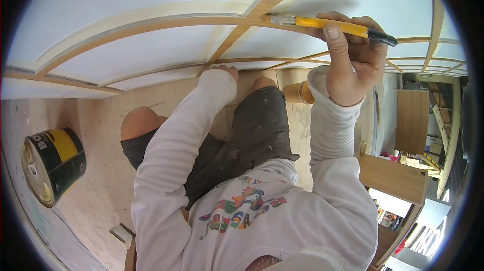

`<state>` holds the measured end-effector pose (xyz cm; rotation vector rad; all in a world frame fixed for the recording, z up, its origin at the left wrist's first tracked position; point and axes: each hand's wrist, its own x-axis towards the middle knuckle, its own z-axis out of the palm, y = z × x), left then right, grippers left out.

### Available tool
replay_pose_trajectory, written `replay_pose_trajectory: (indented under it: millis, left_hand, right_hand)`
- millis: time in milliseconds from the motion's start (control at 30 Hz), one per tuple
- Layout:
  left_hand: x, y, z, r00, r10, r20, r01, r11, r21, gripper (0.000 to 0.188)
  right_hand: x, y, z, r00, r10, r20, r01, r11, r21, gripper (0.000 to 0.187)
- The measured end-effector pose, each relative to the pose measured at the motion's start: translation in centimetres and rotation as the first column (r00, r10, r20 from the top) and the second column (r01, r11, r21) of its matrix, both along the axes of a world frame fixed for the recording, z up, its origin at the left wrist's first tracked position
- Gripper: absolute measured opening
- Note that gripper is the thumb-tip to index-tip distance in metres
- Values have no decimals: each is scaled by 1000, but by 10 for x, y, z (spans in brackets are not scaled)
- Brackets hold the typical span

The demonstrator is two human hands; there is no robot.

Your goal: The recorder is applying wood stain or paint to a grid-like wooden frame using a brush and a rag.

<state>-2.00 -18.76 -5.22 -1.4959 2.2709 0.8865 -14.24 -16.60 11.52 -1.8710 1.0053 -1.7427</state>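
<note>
Between the thumb and fingers of my right hand is a slim paintbrush with a yellow handle and a dark end. Its bristle tip touches the brown wooden lattice close to where two bars cross. White panels fill the spaces of this lattice, and strips of pale yellowish tape run beside some bars. Lower down, my left hand is against the bottom rail of the lattice. Its fingers are mostly hidden, so whether they grip the wood cannot be seen.
A black and yellow paint can is on the pale wooden floor to the left. Beyond my knees stands a small orange-brown container. Wooden cabinets and stored goods are at the right.
</note>
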Motion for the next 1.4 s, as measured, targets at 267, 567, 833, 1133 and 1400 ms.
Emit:
replay_pose_trajectory:
  millis: [267, 567, 833, 1133, 1400]
  left_hand:
    - [-4, -3, -2, 1000, 2, 19, -3, 999, 47, 34]
    - [2, -3, -6, 1000, 15, 23, -15, 1000, 22, 36]
    - [-5, -2, -3, 999, 3, 32, -4, 1000, 31, 36]
    - [0, -3, -5, 1000, 16, 23, -16, 1000, -3, 37]
    - [-4, -4, -3, 998, -62, -7, 62, 997, -34, 40]
  right_hand:
    - [13, -2, 13, 968, -107, -225, 87, 991, -97, 31]
    - [25, 11, 31, 823, -268, -501, 197, 962, -191, 28]
    - [2, 4, 12, 965, -90, -248, 70, 993, -91, 27]
    - [-23, 12, 24, 830, -260, -493, 212, 965, -154, 30]
    - [8, 19, 7, 793, -328, -514, 206, 938, -280, 32]
